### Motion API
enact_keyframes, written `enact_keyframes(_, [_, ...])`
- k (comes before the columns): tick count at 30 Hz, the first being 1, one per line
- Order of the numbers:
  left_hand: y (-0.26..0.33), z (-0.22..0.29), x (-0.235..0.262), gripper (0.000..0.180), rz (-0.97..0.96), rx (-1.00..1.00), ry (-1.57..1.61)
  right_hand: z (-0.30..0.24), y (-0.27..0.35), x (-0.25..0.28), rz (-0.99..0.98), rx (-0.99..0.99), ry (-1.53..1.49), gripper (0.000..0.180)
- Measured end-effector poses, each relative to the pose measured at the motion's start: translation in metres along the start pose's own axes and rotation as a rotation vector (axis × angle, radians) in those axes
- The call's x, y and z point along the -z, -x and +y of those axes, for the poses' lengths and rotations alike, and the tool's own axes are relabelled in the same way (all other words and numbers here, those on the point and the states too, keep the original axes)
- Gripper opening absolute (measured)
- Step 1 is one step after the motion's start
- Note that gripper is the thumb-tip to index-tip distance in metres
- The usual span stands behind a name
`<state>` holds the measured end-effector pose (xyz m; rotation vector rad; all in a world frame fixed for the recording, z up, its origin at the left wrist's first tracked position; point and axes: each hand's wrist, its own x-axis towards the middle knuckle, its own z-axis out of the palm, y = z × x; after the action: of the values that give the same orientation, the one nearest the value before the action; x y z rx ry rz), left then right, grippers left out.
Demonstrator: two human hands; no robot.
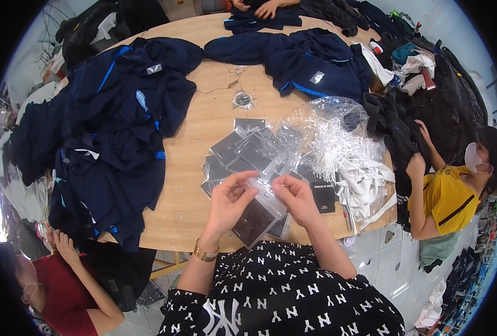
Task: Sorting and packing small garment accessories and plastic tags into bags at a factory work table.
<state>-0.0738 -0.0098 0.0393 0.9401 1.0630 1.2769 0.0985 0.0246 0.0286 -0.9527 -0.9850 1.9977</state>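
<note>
Between my two hands hangs a small clear zip bag (pixel 254 224) with a dark flat piece inside, tilted over the table edge. My left hand (pixel 230 203) pinches the upper left corner of its whitish top strip. At the other end of that strip, my right hand (pixel 298 200) has thumb and fingers pressed together on the plastic. Just beyond my fingers lies a loose pile of similar clear bags (pixel 248 145) with dark flat contents. A black card (pixel 324 197) with light print sits to the right of my right hand.
White strings (pixel 338 148) and white ribbons (pixel 366 193) heap up at right beside clear plastic. Navy garments (pixel 125 106) cover the table's left; another navy garment (pixel 321 61) lies at the back. People handle cloth at left, right and far side. A round metal fitting (pixel 242 99) sits mid-table.
</note>
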Motion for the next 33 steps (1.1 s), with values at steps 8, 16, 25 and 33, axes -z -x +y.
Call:
enact_keyframes(8, [0.0, -0.003, 0.0, 0.03, 0.014, -0.035, -0.076, 0.008, -0.002, -0.009, 0.049, -0.029, -0.03, 0.015])
enact_keyframes(16, [0.004, -0.005, -0.005, 0.019, 0.276, -0.106, -0.354, -0.008, 0.005, -0.016, 0.053, -0.095, -0.027, 0.012])
enact_keyframes(25, [0.0, -0.013, -0.009, 0.014, 0.232, -0.546, -0.918, 0.014, -0.009, -0.015, 0.228, 0.053, 0.156, 0.01])
enact_keyframes(33, [-0.001, -0.019, -0.008, 0.017, 0.22, -0.582, -1.008, 0.018, -0.011, -0.011, 0.204, 0.06, 0.144, 0.011])
